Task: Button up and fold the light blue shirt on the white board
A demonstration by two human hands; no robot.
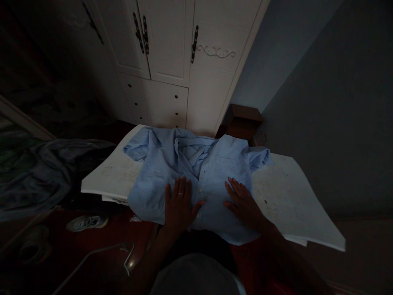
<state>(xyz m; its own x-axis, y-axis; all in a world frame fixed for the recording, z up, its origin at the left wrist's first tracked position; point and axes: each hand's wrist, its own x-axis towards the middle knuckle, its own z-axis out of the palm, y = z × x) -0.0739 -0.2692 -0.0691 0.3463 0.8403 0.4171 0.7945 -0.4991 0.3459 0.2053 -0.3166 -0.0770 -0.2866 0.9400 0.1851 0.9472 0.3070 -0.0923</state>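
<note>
Taking the shirt as the middle of the clock, I see a dim heap of clothes [55, 168] over at nine, with a pale sneaker [87, 222] on the red floor [113, 233] between eight and nine, and a thin bent rod [92, 251] near eight. The tall white wardrobe [168, 49], dark handles on its doors, fills eleven o'clock. Next comes the white table [294, 192], stretching from nine to about four, and across its middle lies the light blue shirt [211, 200], front up, short sleeves out at ten and two, collar open toward twelve, hem hanging past the near edge at six. The person's left hand [179, 208] rests palm down on it toward seven, fingers straight and slightly parted, a ring on one. The right hand [244, 203] lies on the cloth toward four, its fingers spread and gripping nothing. At one o'clock, behind the table, stands a small brown cabinet [247, 112]; the grey wall [337, 114] takes up two.
</note>
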